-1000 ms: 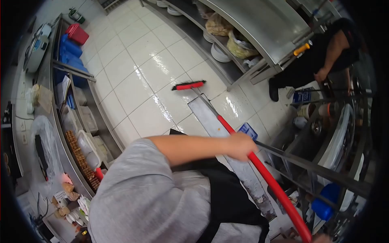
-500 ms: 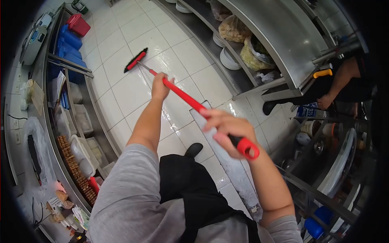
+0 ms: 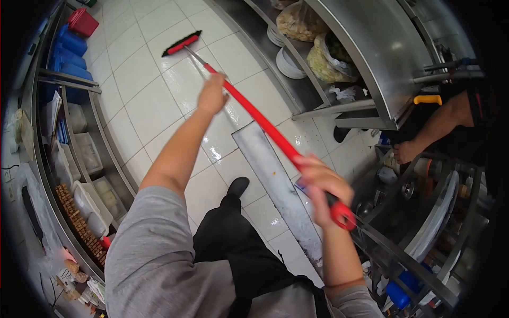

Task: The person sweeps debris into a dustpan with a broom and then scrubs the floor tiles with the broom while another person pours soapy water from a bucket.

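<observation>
A long red broom handle (image 3: 260, 122) runs diagonally across the view, from the upper left down to the right. At its far end a red and black broom head (image 3: 182, 44) rests on the white tiled floor. My left hand (image 3: 213, 94) is wrapped round the handle's upper part, with that arm stretched forward. Near the handle's black and red end, my right hand (image 3: 324, 184) grips it, slightly blurred. Below the handle lies a grey channel cover (image 3: 273, 172) set in the floor.
Metal shelving with white tubs (image 3: 90, 209) stands left, near blue bins (image 3: 71, 66). At the right are a steel counter (image 3: 366, 47), plates (image 3: 289, 63), bagged food (image 3: 331, 61) and a rack (image 3: 392, 238). Another person's hand (image 3: 405, 152) shows beside the rack.
The broom head has moved up and slightly right, away from me. My right hand has moved down and right with the handle's end. The view has shifted a little.
</observation>
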`<state>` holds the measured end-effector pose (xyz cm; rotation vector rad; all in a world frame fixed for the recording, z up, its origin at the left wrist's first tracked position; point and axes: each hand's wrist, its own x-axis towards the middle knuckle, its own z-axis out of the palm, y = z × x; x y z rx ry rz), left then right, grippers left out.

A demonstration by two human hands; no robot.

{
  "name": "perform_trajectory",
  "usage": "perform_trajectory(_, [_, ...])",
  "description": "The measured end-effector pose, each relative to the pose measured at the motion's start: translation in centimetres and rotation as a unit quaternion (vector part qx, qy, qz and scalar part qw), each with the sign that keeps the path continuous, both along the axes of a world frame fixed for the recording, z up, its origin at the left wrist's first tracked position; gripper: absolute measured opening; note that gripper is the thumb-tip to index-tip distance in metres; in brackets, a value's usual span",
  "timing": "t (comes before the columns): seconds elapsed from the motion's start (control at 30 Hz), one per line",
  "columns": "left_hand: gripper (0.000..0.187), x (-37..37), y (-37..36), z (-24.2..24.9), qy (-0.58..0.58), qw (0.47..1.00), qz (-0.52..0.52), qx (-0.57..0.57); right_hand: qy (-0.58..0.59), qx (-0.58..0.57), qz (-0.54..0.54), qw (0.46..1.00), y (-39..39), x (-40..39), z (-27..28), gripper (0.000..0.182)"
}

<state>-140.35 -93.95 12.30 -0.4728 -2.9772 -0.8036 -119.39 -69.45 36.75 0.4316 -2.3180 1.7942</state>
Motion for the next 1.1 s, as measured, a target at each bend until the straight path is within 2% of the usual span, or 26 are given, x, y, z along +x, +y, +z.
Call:
perform_trajectory(0.03, [0.057, 1.5, 2.6, 0.6, 0.046, 0.998, -0.037, 0.021, -0.024, -0.009, -0.025, 0.999, 2.3, 2.0, 2.8, 0.005])
perform_trajectory(0.07, [0.048, 3.2, 5.3, 2.0, 0.019, 0.995, -0.064, 0.069, -0.028, -0.024, -0.063, 0.997, 4.2, 4.1, 5.6, 0.011])
perform_trajectory(0.1, [0.041, 5.4, 8.1, 4.7, -0.005, 0.991, -0.086, 0.105, -0.01, -0.035, -0.085, 0.996, 6.1, 6.2, 8.3, 0.018])
perform_trajectory(0.13, [0.036, 10.1, 12.3, 8.5, 0.027, 0.97, -0.187, 0.151, 0.009, -0.067, -0.134, 0.989, 9.4, 11.4, 13.7, 0.024])
perform_trajectory(0.17, [0.034, 13.3, 14.8, 9.9, 0.012, 0.961, -0.209, 0.181, 0.009, -0.047, -0.178, 0.983, 10.4, 14.5, 16.9, 0.025])
perform_trajectory(0.23, [0.026, 19.3, 18.7, 12.7, -0.035, 0.931, -0.277, 0.234, -0.001, -0.066, -0.179, 0.982, 12.4, 20.6, 22.7, 0.033])
perform_trajectory(0.27, [0.02, 22.7, 20.2, 14.1, -0.05, 0.916, -0.316, 0.241, -0.004, -0.032, -0.149, 0.988, 13.3, 23.8, 25.1, 0.03])
perform_trajectory(0.3, [0.018, 26.2, 21.5, 15.0, -0.041, 0.894, -0.342, 0.287, 0.027, -0.049, -0.219, 0.974, 12.7, 26.7, 26.6, 0.032])
perform_trajectory(0.37, [0.019, 32.8, 23.3, 16.6, -0.048, 0.872, -0.39, 0.292, 0.024, -0.048, -0.213, 0.976, 13.5, 32.6, 29.9, 0.034])
perform_trajectory(0.53, [0.02, 45.4, 25.6, 20.9, -0.122, 0.811, -0.495, 0.288, 0.071, -0.068, -0.298, 0.95, 12.7, 46.6, 33.7, 0.036])
perform_trajectory(0.57, [0.02, 48.1, 25.9, 21.8, -0.127, 0.805, -0.506, 0.284, 0.055, -0.113, -0.31, 0.942, 13.7, 53.0, 35.9, 0.03])
perform_trajectory(0.63, [0.021, 53.3, 26.4, 24.2, -0.147, 0.756, -0.573, 0.281, 0.2, -0.073, -0.282, 0.936, 11.2, 53.7, 36.7, 0.028])
perform_trajectory(0.67, [0.024, 55.9, 26.9, 25.5, -0.162, 0.721, -0.61, 0.288, 0.206, -0.07, -0.3, 0.929, 10.7, 56.6, 37.8, 0.028])
perform_trajectory(0.7, [0.024, 58.5, 27.6, 26.6, -0.164, 0.708, -0.626, 0.283, 0.242, -0.125, -0.294, 0.916, 10.2, 59.4, 39.1, 0.025])
perform_trajectory(0.73, [0.024, 61.2, 28.4, 27.7, -0.192, 0.665, -0.665, 0.281, 0.279, -0.177, -0.285, 0.9, 9.7, 62.2, 40.4, 0.023])
perform_trajectory(0.77, [0.025, 63.8, 29.2, 28.7, -0.219, 0.621, -0.7, 0.277, 0.286, -0.171, -0.301, 0.894, 9.3, 65.1, 41.9, 0.023])
perform_trajectory(0.87, [0.027, 71.4, 31.7, 30.4, -0.239, 0.552, -0.758, 0.253, 0.352, -0.077, -0.421, 0.832, 8.2, 71.7, 44.4, 0.02])
perform_trajectory(0.9, [0.027, 73.7, 32.7, 30.6, -0.246, 0.525, -0.781, 0.233, 0.354, -0.072, -0.432, 0.826, 7.9, 74.2, 45.1, 0.02])
perform_trajectory(0.97, [0.027, 78.1, 34.7, 30.0, -0.251, 0.492, -0.807, 0.207, 0.312, 0.079, -0.537, 0.78, 6.6, 79.5, 46.4, 0.026])
perform_trajectory(1.0, [0.027, 80.3, 35.6, 29.2, -0.254, 0.477, -0.815, 0.209, 0.254, 0.125, -0.523, 0.804, 6.3, 81.5, 46.3, 0.029])
perform_trajectory(1.03, [0.027, 82.3, 36.5, 28.2, -0.257, 0.463, -0.821, 0.211, 0.253, 0.128, -0.534, 0.797, 6.4, 81.1, 45.0, 0.029])
perform_trajectory(1.1, [0.027, 85.3, 38.6, 25.5, -0.282, 0.434, -0.834, 0.192, 0.317, 0.316, -0.641, 0.624, 7.2, 80.1, 41.3, 0.018])
